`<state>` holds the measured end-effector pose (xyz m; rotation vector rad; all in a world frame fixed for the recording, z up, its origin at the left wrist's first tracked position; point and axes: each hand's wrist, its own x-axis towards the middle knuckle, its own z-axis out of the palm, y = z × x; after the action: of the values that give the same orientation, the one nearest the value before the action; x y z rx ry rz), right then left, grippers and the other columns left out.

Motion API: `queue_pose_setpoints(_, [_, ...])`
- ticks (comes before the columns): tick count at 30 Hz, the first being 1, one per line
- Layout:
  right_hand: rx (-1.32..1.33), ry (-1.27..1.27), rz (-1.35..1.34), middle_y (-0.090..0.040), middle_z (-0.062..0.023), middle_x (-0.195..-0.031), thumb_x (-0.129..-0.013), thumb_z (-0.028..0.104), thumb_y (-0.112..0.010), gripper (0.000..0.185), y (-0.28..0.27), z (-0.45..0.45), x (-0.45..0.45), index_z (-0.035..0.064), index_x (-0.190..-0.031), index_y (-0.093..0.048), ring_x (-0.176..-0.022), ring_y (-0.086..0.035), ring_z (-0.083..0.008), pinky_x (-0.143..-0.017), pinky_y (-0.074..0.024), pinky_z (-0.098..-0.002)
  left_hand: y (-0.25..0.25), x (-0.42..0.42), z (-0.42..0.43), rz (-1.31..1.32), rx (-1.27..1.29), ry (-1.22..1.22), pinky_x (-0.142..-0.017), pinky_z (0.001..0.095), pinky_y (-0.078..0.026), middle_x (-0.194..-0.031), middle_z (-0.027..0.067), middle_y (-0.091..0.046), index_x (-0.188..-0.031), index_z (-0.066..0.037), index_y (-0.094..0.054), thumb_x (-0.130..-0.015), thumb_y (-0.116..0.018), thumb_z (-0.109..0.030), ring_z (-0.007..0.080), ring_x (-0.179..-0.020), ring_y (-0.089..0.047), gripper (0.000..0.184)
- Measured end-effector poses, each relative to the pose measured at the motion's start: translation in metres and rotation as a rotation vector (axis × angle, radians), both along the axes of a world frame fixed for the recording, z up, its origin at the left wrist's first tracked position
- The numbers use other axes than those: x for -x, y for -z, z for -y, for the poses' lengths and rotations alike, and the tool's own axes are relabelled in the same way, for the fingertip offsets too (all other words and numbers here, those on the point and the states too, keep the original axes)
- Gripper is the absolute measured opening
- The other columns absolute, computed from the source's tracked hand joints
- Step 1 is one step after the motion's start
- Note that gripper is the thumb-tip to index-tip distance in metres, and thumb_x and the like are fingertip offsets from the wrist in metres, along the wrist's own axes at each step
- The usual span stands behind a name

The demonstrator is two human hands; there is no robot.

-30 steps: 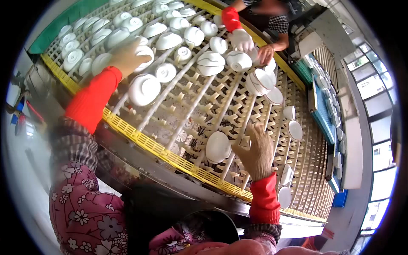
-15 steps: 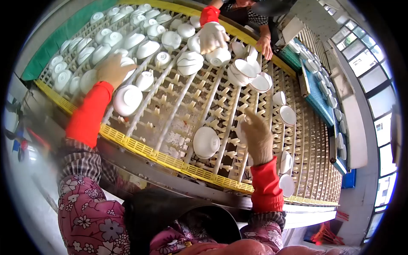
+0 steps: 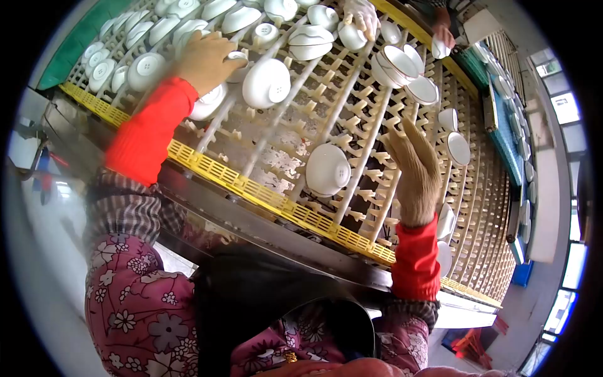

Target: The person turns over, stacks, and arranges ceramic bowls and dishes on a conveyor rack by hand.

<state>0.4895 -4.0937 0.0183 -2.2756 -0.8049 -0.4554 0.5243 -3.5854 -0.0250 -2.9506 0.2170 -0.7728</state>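
My left hand [image 3: 204, 66], in a tan glove, reaches over the bowls at the left of the rack conveyor, fingers apart. Its fingertips are by a small white bowl [image 3: 237, 70]; whether they touch it I cannot tell. Beneath the wrist lies a partly hidden larger bowl [image 3: 208, 103], and just right of the hand a big bowl [image 3: 264, 81] rests tilted, base showing. My right hand [image 3: 413, 169], also gloved, is raised over the slats with fingers stretched upward, holding nothing. Left of it sits an overturned bowl [image 3: 328, 169]; on its right is an upright bowl [image 3: 458, 149].
Stacked bowls [image 3: 394, 66] stand at the conveyor's far side. A co-worker's gloved hand [image 3: 360, 17] touches a bowl there; another hand [image 3: 443, 32] holds a small white piece. Yellow edging [image 3: 251, 188] borders the slats. Rows of bowls line a blue-green belt [image 3: 500, 141].
The view has shifted. My left hand has moved right across the bowls, and a big bowl now lies beside it. My right hand's fingers are more stretched. The co-worker's second hand now holds something white.
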Motion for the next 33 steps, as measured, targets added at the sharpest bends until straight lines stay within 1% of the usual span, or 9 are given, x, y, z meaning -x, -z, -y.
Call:
queue_pose_setpoints(1, [-0.01,0.093,-0.095,-0.077,-0.0208,-0.146,-0.113,0.013,-0.07,0.033,0.001,0.023,0.015,-0.0007,-0.142,-0.078,-0.125,-0.079,-0.0282,-0.103,-0.0652,-0.0369,-0.008,0.001,0.011,-0.02,0.094,-0.016,-0.114,0.0495,-0.045,-0.119,0.0106,-0.084,-0.12,-0.01,-0.084,-0.107,-0.073,-0.053,0.0336,-0.127,-0.071,0.046])
queue_pose_setpoints(3, [0.321,0.108,0.274,-0.08,-0.0182,-0.14,-0.112,0.014,-0.072,0.03,0.013,0.079,0.025,-0.0003,-0.136,-0.08,-0.117,-0.081,-0.0263,-0.098,-0.0654,-0.037,-0.029,-0.002,0.04,-0.059,0.268,-0.052,-0.112,0.0523,-0.047,-0.117,0.0126,-0.084,-0.116,-0.008,-0.084,-0.104,-0.075,-0.055,0.0355,-0.125,-0.072,0.05])
queue_pose_setpoints(5, [-0.139,0.451,-0.376,-0.079,-0.0209,-0.145,-0.11,0.004,-0.074,0.043,0.036,0.115,0.041,-0.0037,-0.152,-0.073,-0.122,-0.08,-0.0225,-0.105,-0.0635,-0.0319,-0.026,-0.031,0.058,0.081,0.227,0.061,-0.111,0.0567,-0.048,-0.12,0.0128,-0.083,-0.119,-0.006,-0.081,-0.097,-0.081,-0.066,0.0362,-0.123,-0.074,0.064])
queue_pose_setpoints(7, [-0.042,0.434,-0.277,-0.083,-0.017,-0.133,-0.111,0.012,-0.074,0.048,0.056,0.143,0.035,-0.0044,-0.156,-0.07,-0.113,-0.078,-0.0174,-0.1,-0.062,-0.0304,-0.019,-0.066,0.087,0.31,0.077,0.15,-0.111,0.0565,-0.049,-0.122,0.0124,-0.082,-0.123,-0.008,-0.079,-0.094,-0.082,-0.071,0.035,-0.121,-0.075,0.07])
queue_pose_setpoints(11, [0.07,0.397,-0.223,-0.082,-0.0096,-0.118,-0.11,0.017,-0.073,0.048,0.086,0.155,0.027,-0.0006,-0.154,-0.072,-0.097,-0.073,-0.0142,-0.089,-0.0595,-0.0294,-0.028,-0.125,0.141,-0.191,-0.074,-0.011,-0.119,0.0526,-0.047,-0.143,0.014,-0.076,-0.158,-0.012,-0.068,-0.094,-0.077,-0.081,0.0306,-0.136,-0.071,0.094])
queue_pose_setpoints(13, [0.167,0.413,-0.262,-0.08,-0.0082,-0.116,-0.109,0.016,-0.073,0.046,0.084,0.145,0.032,0.001,-0.152,-0.073,-0.096,-0.072,-0.0132,-0.088,-0.0592,-0.0288,-0.018,-0.149,0.153,-0.302,0.031,-0.087,-0.122,0.0536,-0.046,-0.148,0.0146,-0.075,-0.157,-0.012,-0.067,-0.098,-0.074,-0.081,0.0319,-0.14,-0.07,0.091])
queue_pose_setpoints(23, [0.032,0.259,-0.379,-0.073,-0.0023,-0.097,-0.109,0.009,-0.07,0.039,0.08,0.156,0.044,-0.0011,-0.146,-0.076,-0.086,-0.065,-0.0093,-0.078,-0.057,-0.0283,-0.022,-0.182,0.156,-0.349,0.192,-0.115,-0.111,0.0549,-0.06,-0.139,0.0285,-0.079,-0.158,-0.001,-0.059,-0.102,-0.077,-0.065,0.0443,-0.131,-0.077,0.088])
queue_pose_setpoints(28, [-0.042,0.265,-0.322,-0.08,-0.009,-0.105,-0.108,0.009,-0.072,0.037,0.059,0.159,0.057,-0.0007,-0.143,-0.078,-0.091,-0.072,-0.013,-0.084,-0.0602,-0.0317,-0.025,-0.198,0.162,-0.323,0.097,-0.15,-0.11,0.0548,-0.061,-0.141,0.0269,-0.079,-0.177,-0.004,-0.04,-0.102,-0.079,-0.059,0.0428,-0.13,-0.078,0.101])
queue_pose_setpoints(33, [-0.03,0.324,-0.303,-0.085,-0.0137,-0.116,-0.107,0.01,-0.076,0.038,0.053,0.17,0.06,0.0,-0.144,-0.079,-0.102,-0.079,-0.018,-0.092,-0.0625,-0.0333,-0.034,-0.205,0.172,-0.348,0.044,-0.226,-0.111,0.0547,-0.06,-0.143,0.0264,-0.079,-0.175,-0.005,-0.044,-0.107,-0.077,-0.044,0.0416,-0.132,-0.078,0.084])
